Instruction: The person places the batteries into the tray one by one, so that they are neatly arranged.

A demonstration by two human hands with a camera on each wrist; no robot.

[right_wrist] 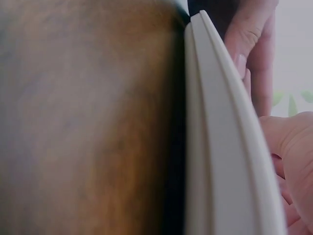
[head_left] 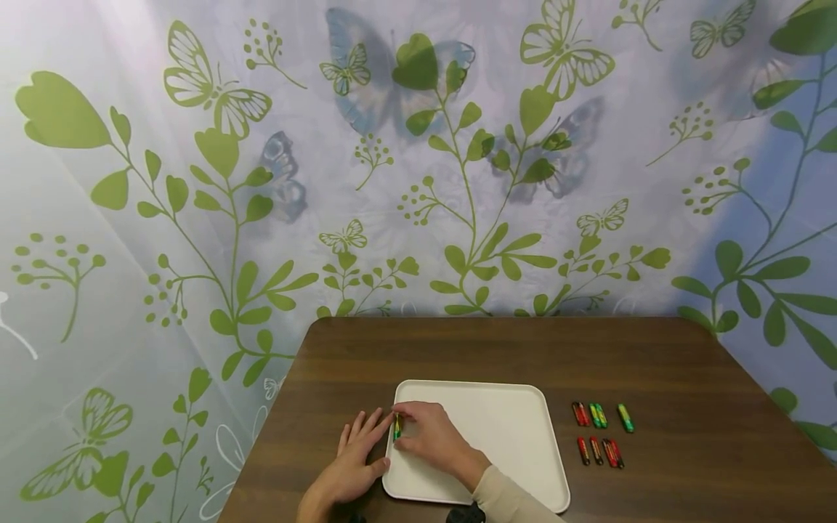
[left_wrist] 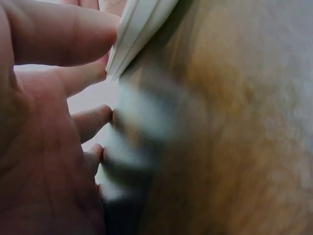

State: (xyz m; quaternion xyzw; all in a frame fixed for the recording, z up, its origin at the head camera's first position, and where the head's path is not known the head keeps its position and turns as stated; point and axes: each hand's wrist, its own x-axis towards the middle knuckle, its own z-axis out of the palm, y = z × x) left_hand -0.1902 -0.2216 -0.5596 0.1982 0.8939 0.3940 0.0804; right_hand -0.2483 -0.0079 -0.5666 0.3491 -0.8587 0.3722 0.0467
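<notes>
A white tray lies on the brown table. Over its left side, my right hand pinches a green and yellow battery between thumb and fingers, right by the tray's left rim. My left hand rests just outside that rim with fingers spread, its thumb and index finger against the tray edge. In the left wrist view, the thumb and fingers of the left hand reach the tray's rim. The right wrist view shows part of the right hand behind the tray wall; the battery is hidden there.
Right of the tray, batteries lie in two rows on the table. The far row has red batteries, green batteries and a separate green battery. Several red and black batteries form the near row. A patterned curtain hangs behind.
</notes>
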